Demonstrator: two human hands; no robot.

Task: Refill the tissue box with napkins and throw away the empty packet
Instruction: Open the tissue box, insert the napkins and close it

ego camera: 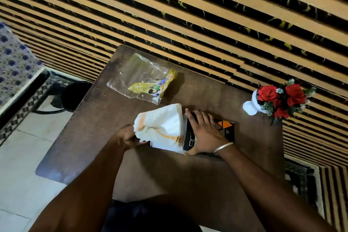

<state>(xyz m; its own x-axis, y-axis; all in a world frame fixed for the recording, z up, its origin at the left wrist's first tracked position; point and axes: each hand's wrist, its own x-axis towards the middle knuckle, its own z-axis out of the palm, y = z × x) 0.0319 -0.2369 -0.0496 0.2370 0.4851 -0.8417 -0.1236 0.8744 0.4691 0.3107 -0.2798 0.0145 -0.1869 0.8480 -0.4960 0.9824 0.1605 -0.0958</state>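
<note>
A thick stack of white napkins (163, 125) with orange trim lies on its side on the brown table (197, 171). My left hand (129, 137) grips the stack's left end. Its right end sits in the open end of the black tissue box (225, 127), which has orange triangles on it. My right hand (204, 133) lies over the box and holds it. The empty clear and yellow packet (145, 79) lies flat on the table behind the napkins, apart from both hands.
A white vase of red flowers (278, 98) stands at the table's far right, against the striped wall. A dark round bin (75, 93) sits on the floor left of the table. A patterned cloth surface (13, 62) is at the far left.
</note>
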